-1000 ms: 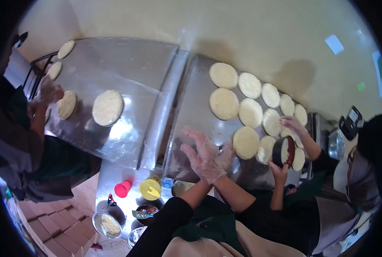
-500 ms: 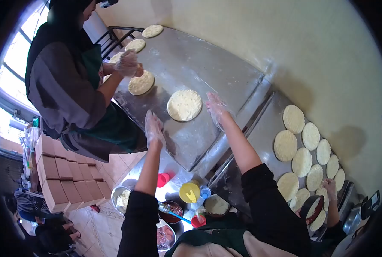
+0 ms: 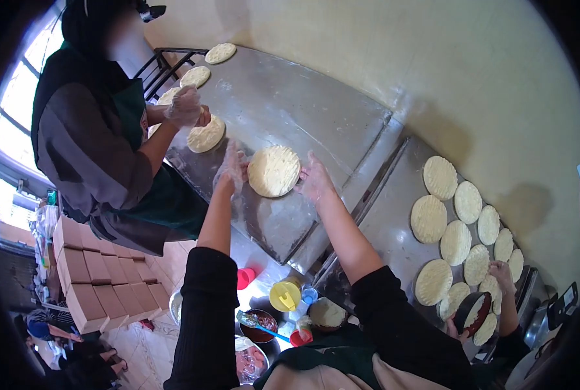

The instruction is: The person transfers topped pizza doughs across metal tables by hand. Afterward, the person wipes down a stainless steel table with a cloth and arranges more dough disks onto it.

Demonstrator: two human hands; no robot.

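A pale round of dough with a dimpled top is held between my two hands above the steel table. My left hand, in a clear plastic glove, grips its left edge with the fingers partly under it. At the opposite edge, my right hand, also gloved, has its fingers closed on the rim. Whether the round is lifted clear of the metal I cannot tell. Just beyond, another dough round lies near a co-worker's gloved hands.
A second steel table on the right carries several dough rounds; another person's hand is there with a dark round pan. Below me stand a yellow-lidded tub, a bowl of red sauce and a red cup. Stacked cardboard boxes stand left.
My hands have closed in from both sides and taken hold of the dough round, which lay untouched between them. It now sits slightly nearer and to the left in view.
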